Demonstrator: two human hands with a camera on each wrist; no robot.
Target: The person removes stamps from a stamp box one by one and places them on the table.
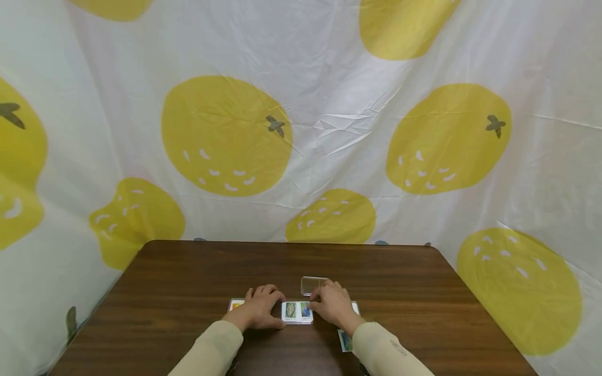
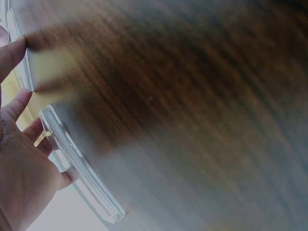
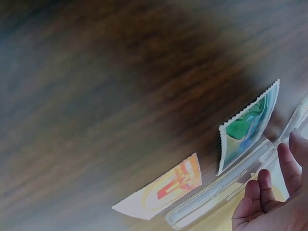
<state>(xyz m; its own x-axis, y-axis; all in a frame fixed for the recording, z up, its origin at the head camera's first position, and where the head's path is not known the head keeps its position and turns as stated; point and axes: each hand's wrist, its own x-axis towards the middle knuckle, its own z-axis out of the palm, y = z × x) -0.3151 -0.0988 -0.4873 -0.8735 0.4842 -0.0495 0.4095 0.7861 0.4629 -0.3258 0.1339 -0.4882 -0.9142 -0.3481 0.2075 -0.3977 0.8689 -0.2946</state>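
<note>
In the head view a small clear case (image 1: 297, 322) lies between the hands, with two picture stamps showing side by side. The left hand (image 1: 258, 309) holds the case at its left side, thumb at the near corner and a finger at the far corner. Its palm is over another clear case (image 2: 82, 163), whose edge shows in the left wrist view. The right hand (image 1: 335, 304) pinches the blue stamp (image 1: 304, 310) at the right of the middle case; its fingertips partly cover that stamp. Beneath the right hand is a third clear case (image 3: 221, 187).
A clear lid (image 1: 309, 285) lies behind the middle case. Beside the right case lie a green-and-blue stamp (image 3: 248, 125) and an orange-and-white stamp (image 3: 168, 190) with perforated edges. The brown wooden table (image 1: 188, 266) ends at a fruit-patterned curtain (image 1: 329, 156).
</note>
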